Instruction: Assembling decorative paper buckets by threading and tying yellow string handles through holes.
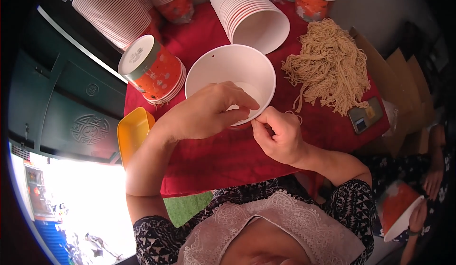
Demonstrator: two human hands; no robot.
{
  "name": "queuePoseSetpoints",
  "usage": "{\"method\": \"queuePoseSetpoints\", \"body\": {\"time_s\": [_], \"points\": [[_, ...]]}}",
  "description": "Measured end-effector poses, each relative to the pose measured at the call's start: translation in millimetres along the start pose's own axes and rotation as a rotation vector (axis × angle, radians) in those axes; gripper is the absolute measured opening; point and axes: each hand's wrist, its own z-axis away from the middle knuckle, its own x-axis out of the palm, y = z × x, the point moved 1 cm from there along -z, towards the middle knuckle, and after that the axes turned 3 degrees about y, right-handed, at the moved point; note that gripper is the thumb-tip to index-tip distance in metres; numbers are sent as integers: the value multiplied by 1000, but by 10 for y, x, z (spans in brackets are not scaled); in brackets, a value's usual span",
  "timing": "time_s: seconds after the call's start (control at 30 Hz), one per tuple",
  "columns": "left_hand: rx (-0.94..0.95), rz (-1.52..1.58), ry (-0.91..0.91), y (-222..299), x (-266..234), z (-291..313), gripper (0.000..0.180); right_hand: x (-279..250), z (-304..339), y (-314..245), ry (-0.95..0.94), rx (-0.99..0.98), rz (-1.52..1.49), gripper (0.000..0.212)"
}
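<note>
A white paper bucket stands mouth-up before me, with a small dark hole in its far wall. My left hand reaches over its near side, fingers bent down inside the rim; whatever the fingertips hold is hidden. At the right of that rim my right hand is closed in a pinch on the outside. A bit of beige cord shows behind its knuckles; the pinched part is mostly covered. To the right lies a loose heap of beige cords.
A red cloth covers the table. Orange printed buckets stand upside down at left, above a yellow tray. A white bucket stack lies behind. A phone rests at right. Another person holds a bucket at lower right.
</note>
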Motion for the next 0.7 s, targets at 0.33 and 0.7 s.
{"method": "queuePoseSetpoints", "body": {"time_s": [0.33,0.7], "points": [[-126,-57,-164,-48,0,-69,9,23,20,22,28,-106,60,15],[-139,8,-8,-104,4,-15,9,-131,88,-10,-87,246,-172,15]]}}
